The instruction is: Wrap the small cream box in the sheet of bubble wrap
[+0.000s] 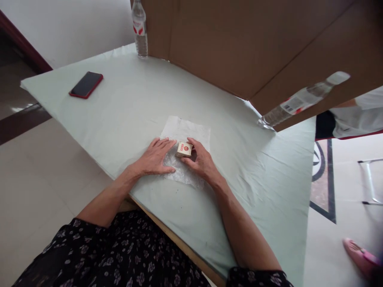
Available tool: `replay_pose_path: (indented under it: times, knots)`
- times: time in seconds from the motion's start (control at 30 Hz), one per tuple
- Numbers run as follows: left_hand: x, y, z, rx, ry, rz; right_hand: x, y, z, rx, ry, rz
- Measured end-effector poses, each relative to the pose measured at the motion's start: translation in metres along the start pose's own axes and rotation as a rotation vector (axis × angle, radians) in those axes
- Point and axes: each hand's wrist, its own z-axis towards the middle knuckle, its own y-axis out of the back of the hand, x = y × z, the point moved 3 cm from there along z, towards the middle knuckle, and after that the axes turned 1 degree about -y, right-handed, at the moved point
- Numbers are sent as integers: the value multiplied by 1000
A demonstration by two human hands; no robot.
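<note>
Pale green cloth (128, 95) covers the table, creased on the right; brown cardboard panel (227, 44) rises along its far side, folded upright. Tiled floor (48, 159) beyond.

Head view, sole camera. Small box (184, 149) lies between the two hands, over a plastic sheet (185, 128); whether its base touches the sheet, cannot tell. Right hand (204, 162) has thumb and a finger closed on the box's right end. Left hand (154, 158) is palm-down, fingers and thumb spread apart, fingertips just beside the box, holding nothing.

Risks, as judged: pinch takes one end only, so a slipping thumb could let the box twist or drop. Sheet looks light; a dragging wrist might ruck it or skid it over the cloth. Phone (86, 84) and bottles sit well apart, little threat.

Materials: box squarish, cream top with red print, likely card. Sheet translucent, whitish, pebbled like bubble wrap, edges uneven. Left bottle (140, 34) and right bottle (302, 103) clear, ribbed low down, red-and-white labels; the latter's slant may be lens distortion. Phone flat, dark-faced, red-edged.
</note>
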Motion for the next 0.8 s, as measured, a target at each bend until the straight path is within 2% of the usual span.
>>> replay_pose_path:
  times: [0.8]
  knots:
    - [2,-1,0,-44,-8,-42,-6,-3,-1,-27,-1,94]
